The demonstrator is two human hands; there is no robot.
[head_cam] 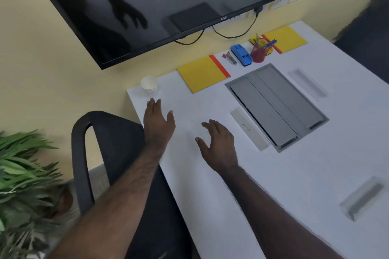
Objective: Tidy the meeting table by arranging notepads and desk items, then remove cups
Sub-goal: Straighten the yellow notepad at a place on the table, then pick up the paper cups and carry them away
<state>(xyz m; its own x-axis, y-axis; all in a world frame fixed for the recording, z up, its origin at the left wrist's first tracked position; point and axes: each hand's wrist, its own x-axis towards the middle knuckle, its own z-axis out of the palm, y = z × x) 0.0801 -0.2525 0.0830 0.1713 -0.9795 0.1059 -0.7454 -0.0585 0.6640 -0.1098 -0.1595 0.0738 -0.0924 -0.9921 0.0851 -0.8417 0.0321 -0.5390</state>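
A stack of white paper cups (149, 83) stands at the far left corner of the white table (273, 174). My left hand (158, 121) is stretched out flat just short of the cups, fingers apart, holding nothing. My right hand (217, 144) hovers over the table to the right, fingers spread and empty. Along the far edge lie a yellow notepad with an orange strip (203, 73), a stapler (231, 58), a blue eraser-like block (241, 55), a red mesh pen holder (258, 52) and a second yellow notepad (287, 39).
A grey cable hatch (275, 107) is set into the table's middle. A black chair (109, 143) stands at the table's left edge under my left arm. A green plant (23, 166) is at the lower left. A large dark screen (168, 2) hangs on the wall.
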